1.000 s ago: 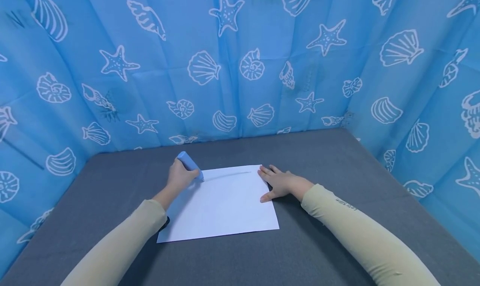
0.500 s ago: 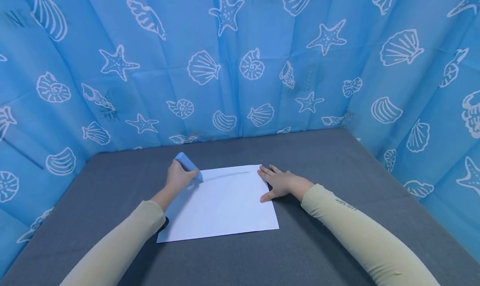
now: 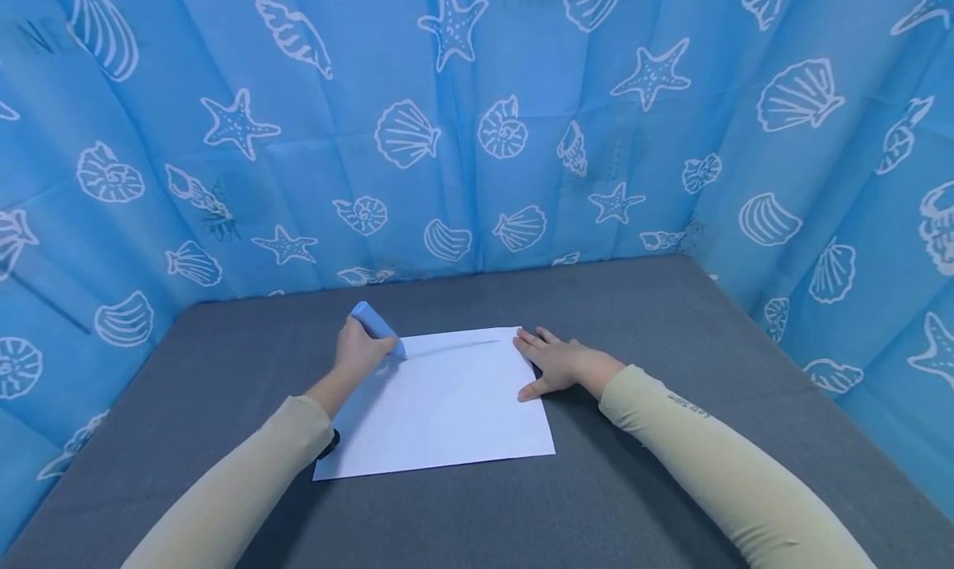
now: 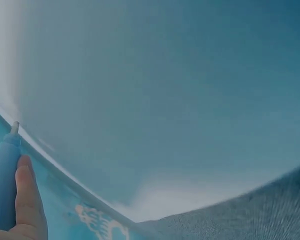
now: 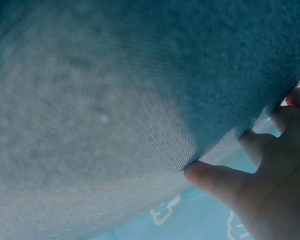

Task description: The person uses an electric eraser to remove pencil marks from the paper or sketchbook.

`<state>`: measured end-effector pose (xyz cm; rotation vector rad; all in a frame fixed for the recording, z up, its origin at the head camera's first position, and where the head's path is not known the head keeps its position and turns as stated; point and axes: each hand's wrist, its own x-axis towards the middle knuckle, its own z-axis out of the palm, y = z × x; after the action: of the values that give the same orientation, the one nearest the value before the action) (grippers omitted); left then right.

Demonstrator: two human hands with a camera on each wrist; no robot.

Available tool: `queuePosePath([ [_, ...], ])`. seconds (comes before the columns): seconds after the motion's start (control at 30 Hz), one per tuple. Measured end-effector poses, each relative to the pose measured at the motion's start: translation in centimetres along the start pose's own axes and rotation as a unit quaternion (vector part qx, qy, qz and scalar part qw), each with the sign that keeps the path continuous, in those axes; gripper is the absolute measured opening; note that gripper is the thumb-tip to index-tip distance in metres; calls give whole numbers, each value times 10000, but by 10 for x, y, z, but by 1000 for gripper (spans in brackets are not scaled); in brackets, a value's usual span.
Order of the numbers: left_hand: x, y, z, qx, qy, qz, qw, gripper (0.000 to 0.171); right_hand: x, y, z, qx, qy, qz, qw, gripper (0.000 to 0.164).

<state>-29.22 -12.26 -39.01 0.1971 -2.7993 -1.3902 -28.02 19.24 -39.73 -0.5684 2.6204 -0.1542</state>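
Head view: left hand (image 3: 359,352) round blue pen (image 3: 376,323); right hand (image 3: 553,364), fingers spread, on paper (image 3: 455,412) edge

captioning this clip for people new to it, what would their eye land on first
Probably the blue curtain printed with white shells and starfish, behind the grey tabletop. Then the white sheet on that tabletop, with the right hand resting at its right edge. The thick blue pen-like tool in the left hand also stands out, at the sheet's far left part.
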Motion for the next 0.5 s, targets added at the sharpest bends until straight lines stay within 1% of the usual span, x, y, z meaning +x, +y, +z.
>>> queuePosePath([
  [0.1, -1, -1, 0, 42, 21, 19, 10000, 69, 0, -1, 0, -12, -7, -15, 10000, 105],
  [0.23, -2, 0, 0, -51, 39, -11, 10000, 67, 1, 0, -1, -36, -20, -35, 10000, 105],
  [0.37, -2, 0, 1, -328, 78, -230, 9992, 66, 1, 0, -1, -27, -1, -70, 10000, 105],
  [0.5, -2, 0, 1, -486, 33, -402, 9980, 65, 0, 0, -1, -36, -14, -34, 10000, 104],
])
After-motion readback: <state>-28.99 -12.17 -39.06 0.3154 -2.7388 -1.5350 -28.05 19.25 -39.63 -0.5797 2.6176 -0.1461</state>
